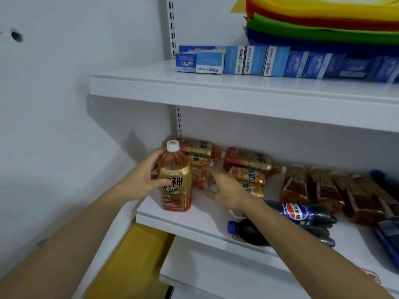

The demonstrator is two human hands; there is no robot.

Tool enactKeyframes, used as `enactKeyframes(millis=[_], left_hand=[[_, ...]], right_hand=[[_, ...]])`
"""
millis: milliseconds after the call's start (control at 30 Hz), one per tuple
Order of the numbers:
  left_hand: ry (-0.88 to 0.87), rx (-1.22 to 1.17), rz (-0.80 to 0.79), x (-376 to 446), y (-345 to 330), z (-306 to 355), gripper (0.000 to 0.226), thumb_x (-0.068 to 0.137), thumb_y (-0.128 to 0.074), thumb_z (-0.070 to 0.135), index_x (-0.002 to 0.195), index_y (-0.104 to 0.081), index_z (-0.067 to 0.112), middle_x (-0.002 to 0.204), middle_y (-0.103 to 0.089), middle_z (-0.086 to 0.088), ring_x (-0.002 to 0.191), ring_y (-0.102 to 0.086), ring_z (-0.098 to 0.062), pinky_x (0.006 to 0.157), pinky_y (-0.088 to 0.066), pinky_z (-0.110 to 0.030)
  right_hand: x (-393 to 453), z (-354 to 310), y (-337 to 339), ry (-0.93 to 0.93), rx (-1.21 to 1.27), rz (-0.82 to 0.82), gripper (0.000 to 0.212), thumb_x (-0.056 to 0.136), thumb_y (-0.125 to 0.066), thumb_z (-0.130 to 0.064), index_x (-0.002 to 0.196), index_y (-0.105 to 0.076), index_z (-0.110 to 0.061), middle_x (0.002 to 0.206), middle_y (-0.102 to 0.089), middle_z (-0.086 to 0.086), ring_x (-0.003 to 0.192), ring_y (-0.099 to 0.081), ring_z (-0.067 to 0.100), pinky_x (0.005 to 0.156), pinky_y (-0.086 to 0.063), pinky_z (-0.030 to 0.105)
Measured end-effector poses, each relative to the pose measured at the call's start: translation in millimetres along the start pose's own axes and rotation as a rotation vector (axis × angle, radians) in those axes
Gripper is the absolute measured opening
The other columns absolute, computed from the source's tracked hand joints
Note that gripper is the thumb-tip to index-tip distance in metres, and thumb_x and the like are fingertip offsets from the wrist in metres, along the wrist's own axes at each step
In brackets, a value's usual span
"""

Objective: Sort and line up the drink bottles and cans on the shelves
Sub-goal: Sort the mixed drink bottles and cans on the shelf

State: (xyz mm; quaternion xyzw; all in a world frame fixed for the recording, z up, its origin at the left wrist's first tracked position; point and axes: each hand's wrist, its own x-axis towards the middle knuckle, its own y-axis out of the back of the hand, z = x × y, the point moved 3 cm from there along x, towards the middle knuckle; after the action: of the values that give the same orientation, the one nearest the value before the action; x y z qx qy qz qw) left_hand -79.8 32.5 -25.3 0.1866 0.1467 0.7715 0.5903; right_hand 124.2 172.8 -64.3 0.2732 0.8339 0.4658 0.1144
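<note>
An amber drink bottle (175, 180) with a gold label and white cap stands upright near the left front of the middle shelf (194, 221). My left hand (142, 180) grips it from the left, thumb across the label. My right hand (226, 190) hovers open just right of it, fingers spread toward several orange cans (247, 175) lying on their sides. Two more amber bottles (250, 160) lie behind the cans. Two dark cola bottles (302, 214) lie at the front under my right forearm.
Several amber bottles (323, 188) lie side by side at the right of the shelf, with a dark blue pack (388, 240) beyond. The upper shelf (216, 89) holds toothpaste boxes (254, 60) and coloured sheets (323, 24). A yellow carton (133, 255) sits below left.
</note>
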Motion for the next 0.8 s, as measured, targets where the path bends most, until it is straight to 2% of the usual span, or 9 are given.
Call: enactKeyframes(millis=[100,200,300,367,400,500,633,700,800], left_hand=[[0.021,-0.029,-0.03,-4,16,-3,0.08,0.082,-0.077,0.005,0.145,-0.041,0.038,0.137,-0.06,0.02,0.134,-0.053,-0.005,0.117,-0.04,-0.044],[0.036,-0.017,-0.062,-6,34,-11,0.079,0.087,-0.075,0.001,0.151,-0.039,0.027,0.146,-0.056,0.012,0.139,-0.049,-0.007,0.121,-0.036,-0.046],[0.086,-0.005,-0.011,-5,35,-1,0.086,0.077,-0.086,0.048,0.148,-0.042,0.029,0.148,-0.054,0.013,0.135,-0.051,-0.006,0.118,-0.039,-0.045],[0.113,-0.001,0.217,-1,30,18,0.089,0.069,-0.074,0.076,0.143,-0.045,0.036,0.144,-0.054,0.012,0.129,-0.054,-0.01,0.11,-0.043,-0.042],[0.095,0.006,0.354,4,26,29,0.078,0.076,-0.068,0.076,0.14,-0.047,0.037,0.139,-0.056,0.013,0.123,-0.055,-0.008,0.106,-0.046,-0.04],[0.018,0.184,0.559,25,16,62,0.039,0.1,-0.058,0.051,0.129,-0.054,0.025,0.112,-0.062,0.012,0.094,-0.058,0.004,0.078,-0.047,-0.018],[0.104,0.6,0.394,52,11,62,0.018,0.103,-0.054,0.026,0.101,-0.067,0.013,0.093,-0.069,0.001,0.073,-0.066,-0.013,0.05,-0.041,-0.016],[0.039,0.599,0.47,52,8,54,0.017,0.096,-0.055,0.009,0.095,-0.072,0.008,0.094,-0.073,-0.004,0.068,-0.066,-0.016,0.045,-0.04,-0.011],[-0.013,0.419,0.666,42,1,48,0.014,0.09,-0.062,0.004,0.096,-0.074,0.01,0.09,-0.067,0.004,0.064,-0.057,-0.002,0.049,-0.041,-0.006]], right_hand=[[20,0,12,0.005,-0.097,0.014,0.057,0.093,-0.071,-0.033,0.143,-0.044,-0.029,0.135,-0.055,0.003,0.117,-0.057,0.022,0.097,-0.049,0.035],[53,-11,8,0.006,-0.206,-0.008,0.068,0.091,-0.071,-0.034,0.151,-0.039,-0.031,0.149,-0.049,0.003,0.132,-0.05,0.026,0.108,-0.045,0.043],[80,-27,-11,0.069,-0.32,-0.138,0.079,0.083,-0.075,-0.044,0.149,-0.032,-0.046,0.149,-0.051,0.0,0.13,-0.054,0.028,0.104,-0.05,0.048],[91,-28,-22,0.063,-0.486,-0.196,0.085,0.082,-0.076,-0.035,0.149,-0.026,-0.05,0.152,-0.045,0.002,0.133,-0.049,0.033,0.105,-0.047,0.055],[94,-27,-25,0.067,-0.555,-0.203,0.086,0.082,-0.075,-0.031,0.151,-0.026,-0.048,0.153,-0.043,0.004,0.135,-0.046,0.034,0.106,-0.045,0.056],[98,-28,-29,0.113,-0.576,-0.17,0.082,0.081,-0.077,-0.029,0.15,-0.034,-0.041,0.144,-0.05,0.005,0.129,-0.051,0.032,0.106,-0.047,0.05],[107,-24,-29,0.131,-0.433,-0.155,0.076,0.07,-0.081,-0.034,0.134,-0.041,-0.035,0.123,-0.061,-0.002,0.113,-0.063,0.026,0.092,-0.056,0.045],[112,-18,-19,0.114,-0.268,-0.087,0.08,0.064,-0.083,-0.039,0.13,-0.039,-0.032,0.118,-0.062,-0.004,0.108,-0.064,0.023,0.087,-0.057,0.044],[117,-3,-5,0.11,-0.042,0.024,0.088,0.062,-0.089,-0.043,0.133,-0.04,-0.025,0.128,-0.06,0.0,0.113,-0.06,0.02,0.095,-0.054,0.041]])
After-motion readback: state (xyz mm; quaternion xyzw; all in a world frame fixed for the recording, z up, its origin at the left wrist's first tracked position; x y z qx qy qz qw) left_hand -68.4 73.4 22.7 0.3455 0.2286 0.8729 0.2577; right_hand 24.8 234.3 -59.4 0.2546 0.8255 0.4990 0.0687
